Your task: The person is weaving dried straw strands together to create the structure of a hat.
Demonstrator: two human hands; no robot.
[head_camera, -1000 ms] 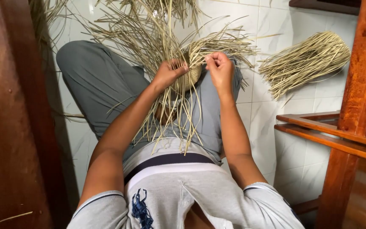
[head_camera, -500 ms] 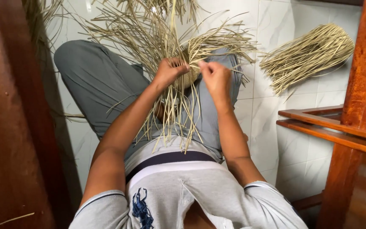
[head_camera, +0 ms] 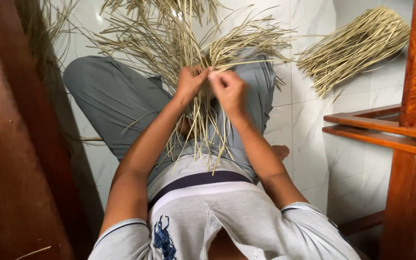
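While I look down from the head camera, I see my two hands close together a little above the middle of the frame, touching at the fingertips. My left hand [head_camera: 190, 82] is curled shut on some of the dry straw strands [head_camera: 188, 43], and my right hand [head_camera: 228, 89] is pinched shut on the same strands just beside it. The straw strands are pale yellow and thin. They fan out from my hands toward the top of the frame, and some loose ends hang down over my lap toward the middle. I cannot tell what sits under my hands, because the fingers hide it. My legs are folded in grey trousers [head_camera: 116, 106], with one knee out to the left of the frame. My grey and white shirt [head_camera: 203, 212] fills the bottom of the frame. I sit on a white tiled floor [head_camera: 309, 144]. A second bundle of straw [head_camera: 357, 45] lies on the floor in the upper right of the frame, well apart from my hands. A brown wooden frame [head_camera: 391, 132] with flat rails stands along the right side. A dark brown wooden panel [head_camera: 10, 159] runs down the left side. My bare foot [head_camera: 281, 151] peeks out near my right arm.
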